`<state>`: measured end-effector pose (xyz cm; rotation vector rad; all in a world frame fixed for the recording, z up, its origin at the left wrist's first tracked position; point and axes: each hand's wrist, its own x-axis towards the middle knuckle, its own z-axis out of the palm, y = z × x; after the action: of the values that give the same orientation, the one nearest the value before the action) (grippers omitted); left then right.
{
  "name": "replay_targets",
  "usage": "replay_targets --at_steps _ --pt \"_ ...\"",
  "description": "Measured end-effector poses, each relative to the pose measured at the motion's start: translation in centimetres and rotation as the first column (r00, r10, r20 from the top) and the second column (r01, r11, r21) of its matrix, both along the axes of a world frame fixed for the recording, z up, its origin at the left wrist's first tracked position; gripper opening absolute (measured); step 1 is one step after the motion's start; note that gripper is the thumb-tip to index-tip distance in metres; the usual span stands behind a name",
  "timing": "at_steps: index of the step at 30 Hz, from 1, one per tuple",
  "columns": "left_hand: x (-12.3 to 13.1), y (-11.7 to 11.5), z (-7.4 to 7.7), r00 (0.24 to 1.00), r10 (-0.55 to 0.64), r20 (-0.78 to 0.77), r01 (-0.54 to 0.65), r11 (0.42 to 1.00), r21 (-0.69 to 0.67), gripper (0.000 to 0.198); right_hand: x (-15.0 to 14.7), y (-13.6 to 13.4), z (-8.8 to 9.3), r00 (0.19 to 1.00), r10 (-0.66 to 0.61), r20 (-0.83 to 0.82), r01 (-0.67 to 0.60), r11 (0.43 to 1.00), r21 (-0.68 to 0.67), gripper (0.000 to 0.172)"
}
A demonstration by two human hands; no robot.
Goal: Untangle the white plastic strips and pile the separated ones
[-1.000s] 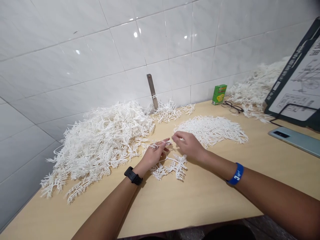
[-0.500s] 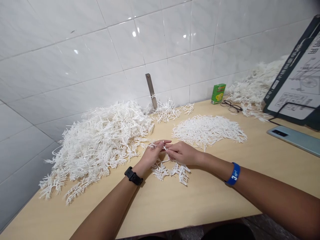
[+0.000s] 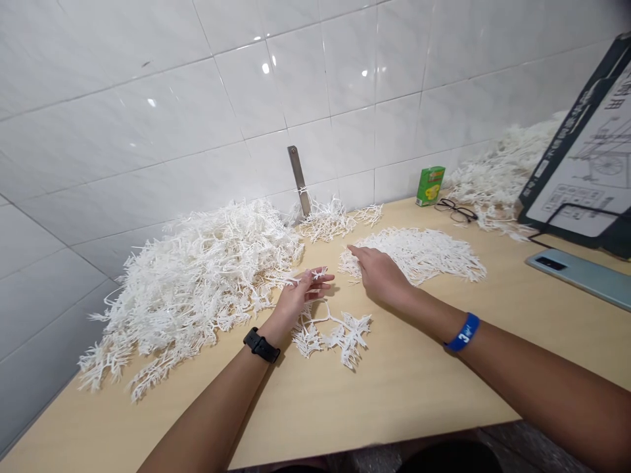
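Note:
My left hand (image 3: pixel 299 295) holds a small white branched plastic sprig (image 3: pixel 315 274) at its fingertips, just over the edge of a large tangled heap of such sprigs (image 3: pixel 197 282). My right hand (image 3: pixel 379 276) is apart from it, fingers extended, resting at the near edge of a flat spread of white sprigs (image 3: pixel 419 256). A loose cluster of sprigs (image 3: pixel 335 335) lies on the table just below and between my hands.
Further sprigs lie against the tiled wall (image 3: pixel 325 220) and at the back right (image 3: pixel 503 177). A green box (image 3: pixel 430 186), glasses (image 3: pixel 456 210), a phone (image 3: pixel 576 276) and a diagram board (image 3: pixel 582 151) stand on the wooden table (image 3: pixel 394 401). A metal bracket (image 3: pixel 299 180) is on the wall.
My right hand has moved away from my left hand, forward and right onto the flat spread. My left hand has shifted slightly back, with the sprig still at its fingertips.

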<state>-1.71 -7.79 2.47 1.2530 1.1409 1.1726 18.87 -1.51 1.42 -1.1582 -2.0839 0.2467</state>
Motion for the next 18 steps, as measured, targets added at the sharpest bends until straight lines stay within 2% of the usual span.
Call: replay_targets --at_steps 4,7,11,14,18 --pt "0.2 -0.3 0.0 0.993 -0.057 -0.103 0.059 0.998 0.013 0.054 -0.9 -1.8 0.6 0.988 0.104 -0.117 -0.114 0.991 -0.075 0.036" --pt "0.1 -0.3 0.1 0.970 -0.084 -0.227 0.098 0.994 0.051 0.050 -1.7 -3.1 1.0 0.982 0.187 -0.039 -0.190 0.970 -0.149 0.037" --pt "0.2 -0.5 0.3 0.932 -0.095 -0.349 0.122 0.991 0.058 0.048 -2.1 -3.0 0.7 0.968 0.247 0.051 -0.233 0.953 -0.193 0.041" --pt "0.4 -0.6 0.0 0.964 -0.092 -0.249 0.108 0.993 0.053 0.045 -2.0 -2.5 0.0 0.957 0.276 0.087 -0.260 0.953 -0.157 0.051" --pt "0.6 -0.3 -1.1 0.997 -0.071 -0.024 0.071 0.997 -0.001 0.046 -2.1 -2.4 -0.6 0.937 0.343 0.065 -0.338 0.938 -0.073 0.047"
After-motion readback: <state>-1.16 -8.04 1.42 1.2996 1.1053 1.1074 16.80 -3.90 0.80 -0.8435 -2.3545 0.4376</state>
